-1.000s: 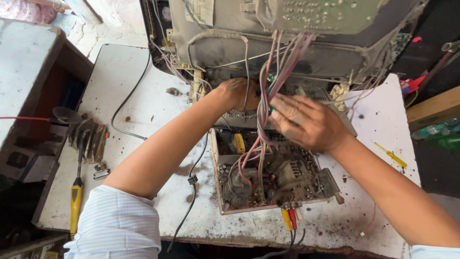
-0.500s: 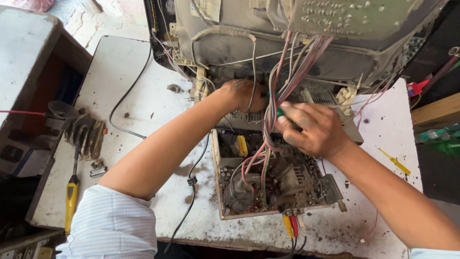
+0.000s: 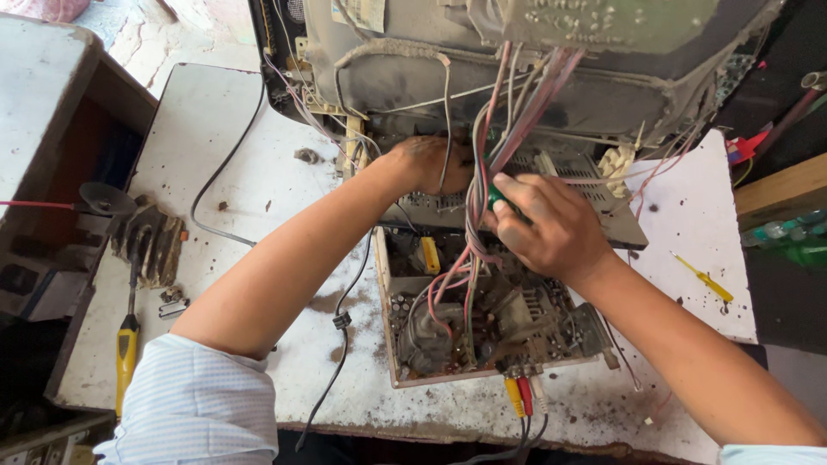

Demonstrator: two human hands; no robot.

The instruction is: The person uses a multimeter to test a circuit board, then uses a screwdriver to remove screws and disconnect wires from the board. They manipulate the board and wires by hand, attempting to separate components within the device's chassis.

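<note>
With the green-handled tool (image 3: 494, 200) pinched in the right hand (image 3: 551, 228), the wire bundle (image 3: 482, 164) is best held aside by the left hand (image 3: 426, 164), whose grip cannot be told.

Paper label (image 3: 360, 12) at top edge of view, stuck on grey back of picture tube (image 3: 413, 77): roughly rectangular, off-white to yellowish, dirty, lower corner torn and curling, print too small to tell. Tube's screen face turned away, not visible. Green plastic bottles (image 3: 788, 237) at right edge, under wooden plank, with pale bands, blurred. No other packages or signs.
</note>
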